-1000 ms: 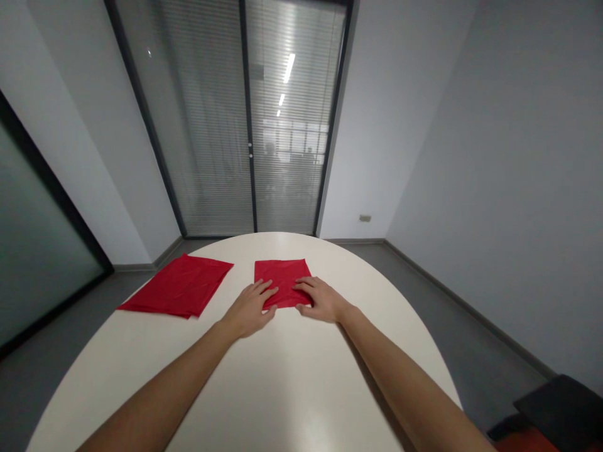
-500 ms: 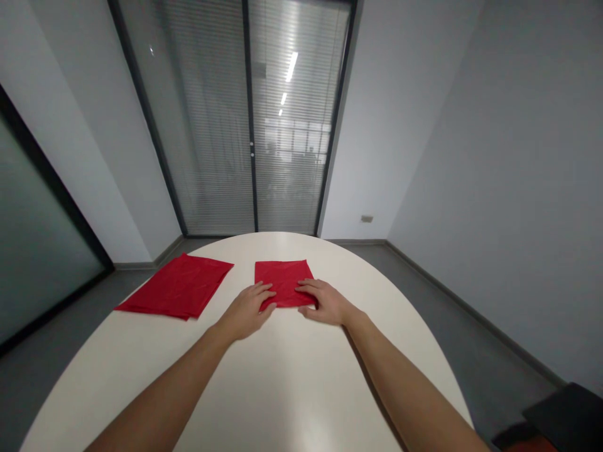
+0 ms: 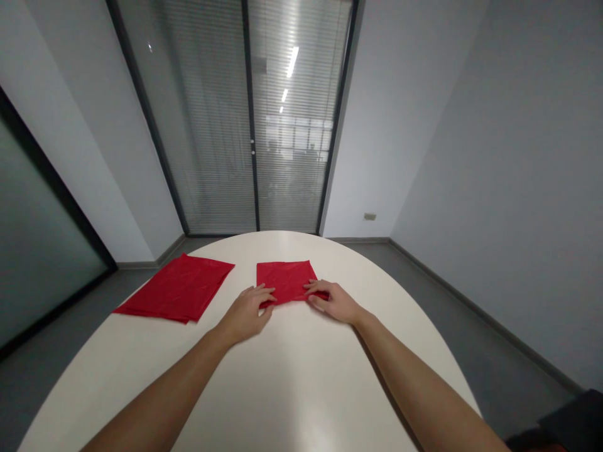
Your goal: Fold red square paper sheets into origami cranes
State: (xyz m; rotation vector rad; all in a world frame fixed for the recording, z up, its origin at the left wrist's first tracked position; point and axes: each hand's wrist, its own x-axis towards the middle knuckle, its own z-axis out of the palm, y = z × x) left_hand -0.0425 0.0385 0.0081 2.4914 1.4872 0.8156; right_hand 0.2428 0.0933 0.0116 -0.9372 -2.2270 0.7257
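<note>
A small folded red cloth (image 3: pixel 285 279) lies on the white table in front of me, its near edge slightly raised toward the right. My left hand (image 3: pixel 249 311) grips its near left corner, with the fingers over the cloth and the thumb at the edge. At the near right corner, my right hand (image 3: pixel 332 301) has the cloth pinched between thumb and fingers. The fingers partly hide both near corners. A larger red cloth (image 3: pixel 181 289), folded in layers, lies flat to the left, apart from both hands.
The rounded white table (image 3: pixel 277 389) stretches out beneath my forearms. Beyond its far edge stands a glass partition with blinds (image 3: pixel 217 157). Grey walls (image 3: pixel 518 188) enclose the room, and a dark object (image 3: pixel 575 420) shows at the lower right.
My right hand has moved slightly right and its thumb has closed in on the cloth's corner. The near right edge has lifted a little. The larger cloth stays put.
</note>
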